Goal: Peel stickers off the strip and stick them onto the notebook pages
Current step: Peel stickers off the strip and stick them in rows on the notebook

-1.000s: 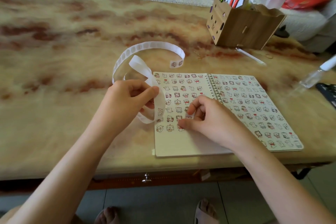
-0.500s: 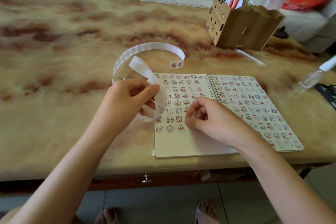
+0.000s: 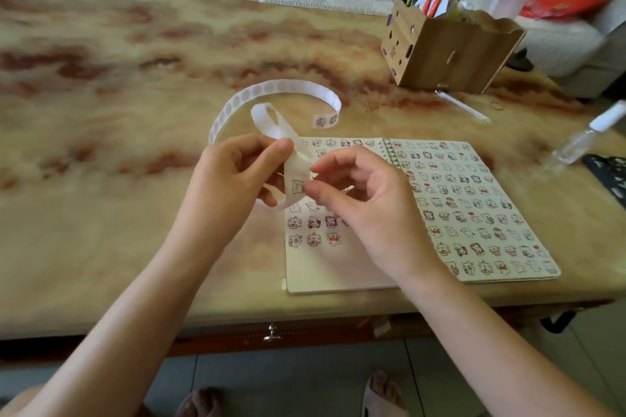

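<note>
A glossy white strip (image 3: 288, 85) (curled in loose loops) is pinched by the left hand (image 3: 233, 186) over the open spiral-bound notebook (image 3: 338, 267) on the marbled surface (image 3: 101, 213). Its printed sticker (image 3: 297, 186) is nipped by the right hand (image 3: 366, 203).

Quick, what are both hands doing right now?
Left hand: grips the sticker strip.
Right hand: thumb and finger pinch a sticker on that strip; whether it is peeled yet cannot be told.
</note>
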The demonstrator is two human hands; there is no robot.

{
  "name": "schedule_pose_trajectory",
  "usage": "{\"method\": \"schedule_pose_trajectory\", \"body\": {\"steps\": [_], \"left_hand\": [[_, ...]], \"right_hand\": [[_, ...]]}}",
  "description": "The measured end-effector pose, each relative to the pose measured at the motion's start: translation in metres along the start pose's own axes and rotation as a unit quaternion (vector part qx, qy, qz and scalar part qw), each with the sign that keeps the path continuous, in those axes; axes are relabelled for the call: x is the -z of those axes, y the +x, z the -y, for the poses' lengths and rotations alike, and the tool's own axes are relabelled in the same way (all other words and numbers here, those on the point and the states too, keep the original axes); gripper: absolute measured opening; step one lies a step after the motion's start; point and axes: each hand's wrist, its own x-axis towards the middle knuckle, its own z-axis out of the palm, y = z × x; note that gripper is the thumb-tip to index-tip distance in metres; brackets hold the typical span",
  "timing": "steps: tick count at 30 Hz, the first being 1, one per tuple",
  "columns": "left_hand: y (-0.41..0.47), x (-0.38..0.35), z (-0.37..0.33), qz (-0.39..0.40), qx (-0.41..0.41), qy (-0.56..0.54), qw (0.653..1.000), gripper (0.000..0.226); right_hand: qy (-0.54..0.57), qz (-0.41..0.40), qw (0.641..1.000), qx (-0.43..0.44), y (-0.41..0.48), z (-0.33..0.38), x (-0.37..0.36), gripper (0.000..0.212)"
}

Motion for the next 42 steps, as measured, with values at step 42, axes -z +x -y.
{"method": "schedule_pose_trajectory", "body": {"steps": [42], "left_hand": [[-0.0015,-0.0029,0.004,0.057,0.043,0.035,0.997,0.015]], "right_hand": [[-0.102,-0.03,0.994,-0.002,0.0019,-0.0019,0.0041,0.005]]}}
